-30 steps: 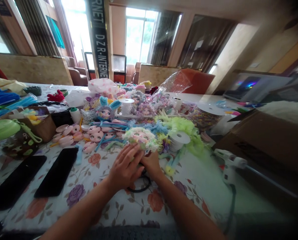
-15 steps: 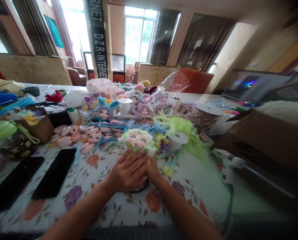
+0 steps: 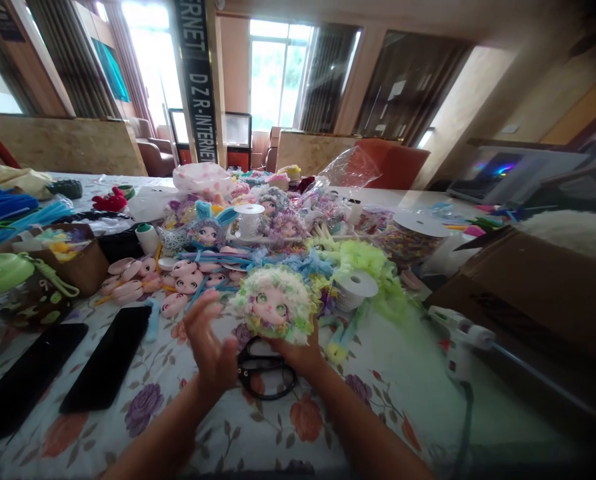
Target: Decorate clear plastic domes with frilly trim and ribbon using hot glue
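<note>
A doll head (image 3: pixel 273 303) with green eyes and a fluffy white and pale green trim around its face is held up over the table. My right hand (image 3: pixel 303 350) grips it from below and behind, so part of the fingers is hidden. My left hand (image 3: pixel 211 343) is raised to the left of the doll head, apart from it, fingers spread and slightly blurred, with nothing in it. Black-handled scissors (image 3: pixel 268 377) lie on the flowered tablecloth (image 3: pixel 218 427) just beneath, their blades hidden.
Two black phones (image 3: pixel 105 360) lie at the left. Behind the hands are several doll faces (image 3: pixel 188 283), a ribbon spool (image 3: pixel 357 287) and light green tulle (image 3: pixel 363 257). A glue gun (image 3: pixel 458 340) stands by a cardboard box (image 3: pixel 518 293) at the right. A green-lidded jar (image 3: pixel 33 293) is far left.
My left hand has come off the front of the doll head and moved left, opening. The doll's face is now uncovered and tipped toward me, and the scissors show below.
</note>
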Motion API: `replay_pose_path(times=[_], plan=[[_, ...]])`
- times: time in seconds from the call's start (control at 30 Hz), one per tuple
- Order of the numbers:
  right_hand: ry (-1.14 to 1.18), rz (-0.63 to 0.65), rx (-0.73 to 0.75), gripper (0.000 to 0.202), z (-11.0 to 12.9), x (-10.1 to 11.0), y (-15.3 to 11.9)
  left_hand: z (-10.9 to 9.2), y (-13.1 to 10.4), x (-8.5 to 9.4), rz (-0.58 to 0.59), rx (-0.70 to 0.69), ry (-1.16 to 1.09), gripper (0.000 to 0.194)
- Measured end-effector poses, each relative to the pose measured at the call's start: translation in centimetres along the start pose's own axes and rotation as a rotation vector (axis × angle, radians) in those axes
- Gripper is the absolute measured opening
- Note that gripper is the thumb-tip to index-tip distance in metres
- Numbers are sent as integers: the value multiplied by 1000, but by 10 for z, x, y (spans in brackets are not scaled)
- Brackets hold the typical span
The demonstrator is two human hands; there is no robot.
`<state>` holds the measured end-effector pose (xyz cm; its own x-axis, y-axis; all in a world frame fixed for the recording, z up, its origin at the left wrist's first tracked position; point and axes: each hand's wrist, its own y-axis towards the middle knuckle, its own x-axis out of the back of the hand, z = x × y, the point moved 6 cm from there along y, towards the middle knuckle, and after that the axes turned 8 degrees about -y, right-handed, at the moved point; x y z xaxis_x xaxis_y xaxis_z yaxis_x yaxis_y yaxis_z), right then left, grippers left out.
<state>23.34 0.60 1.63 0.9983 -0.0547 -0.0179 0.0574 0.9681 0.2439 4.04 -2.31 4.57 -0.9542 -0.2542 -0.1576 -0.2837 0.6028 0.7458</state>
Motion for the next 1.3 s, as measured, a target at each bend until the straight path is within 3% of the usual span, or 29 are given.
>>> replay_pose_path(times=[0.03,0.07,0.17,0.2,0.27,0.57,0.67,0.83,1.13,1.3], plan=[[-87,-21,47,63,4,2,-1,3,8,8,-162,76,-96,40],[-165,-24,95,59,9,3,-2,10,16,5,-171,232,-194,38],[-226,89,164,44,19,-6,-6,26,22,-19,16,793,-498,59],[-216,132,162,41,20,-9,-6,26,20,-24,61,902,-573,66],[-191,181,145,41,21,-14,-5,22,17,-29,96,995,-677,73],[10,135,-2,54,22,-12,5,12,5,-39,282,893,-726,88],[-13,140,-12,54,23,-10,6,15,9,-39,253,923,-770,84],[-69,146,10,53,24,-9,6,20,27,-33,67,966,-888,73],[-74,226,-16,49,26,-22,-2,20,25,-49,172,1072,-869,91],[-261,234,-35,47,19,-10,7,18,27,-63,250,1075,-969,89]])
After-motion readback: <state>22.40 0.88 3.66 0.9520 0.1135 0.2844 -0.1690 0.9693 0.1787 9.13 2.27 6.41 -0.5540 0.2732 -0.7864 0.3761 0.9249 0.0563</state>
